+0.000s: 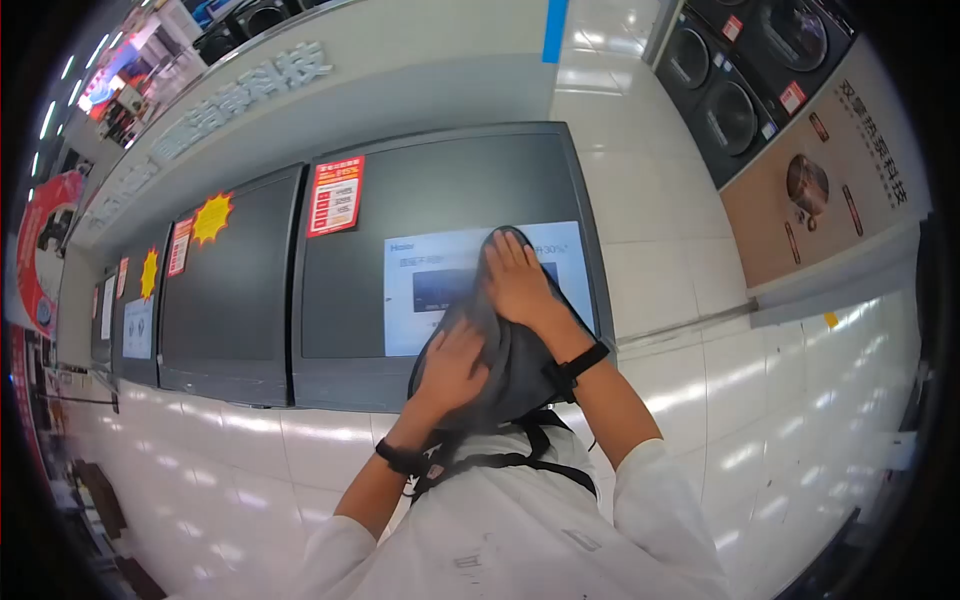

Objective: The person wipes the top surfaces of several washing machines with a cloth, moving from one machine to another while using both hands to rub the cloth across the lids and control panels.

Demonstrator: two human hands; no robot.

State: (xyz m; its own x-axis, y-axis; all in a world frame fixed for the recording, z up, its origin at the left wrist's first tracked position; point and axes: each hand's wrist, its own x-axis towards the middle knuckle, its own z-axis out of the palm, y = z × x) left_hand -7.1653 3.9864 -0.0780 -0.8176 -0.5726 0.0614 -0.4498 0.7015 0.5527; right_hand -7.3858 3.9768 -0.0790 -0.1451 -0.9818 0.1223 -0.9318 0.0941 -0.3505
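Note:
A dark grey cloth (500, 365) lies partly over the white printed Haier sheet (570, 250) on a dark grey appliance top (440, 190). Its lower end hangs toward my body. My right hand (522, 280) rests flat on the far end of the cloth, fingers stretched out over the sheet. Nearer to me and slightly blurred, my left hand (455, 365) lies on the cloth's left side with its fingers extended. Black bands circle both wrists. The cloth hides the middle of the sheet.
Left of this top, more appliance tops (225, 300) stand in a row, bearing price cards and yellow starburst tags (211, 218). Behind runs a pale wall with raised lettering (245, 100). Front-loading machines (730, 115) and a brown printed panel (815, 200) stand across the tiled floor (670, 270).

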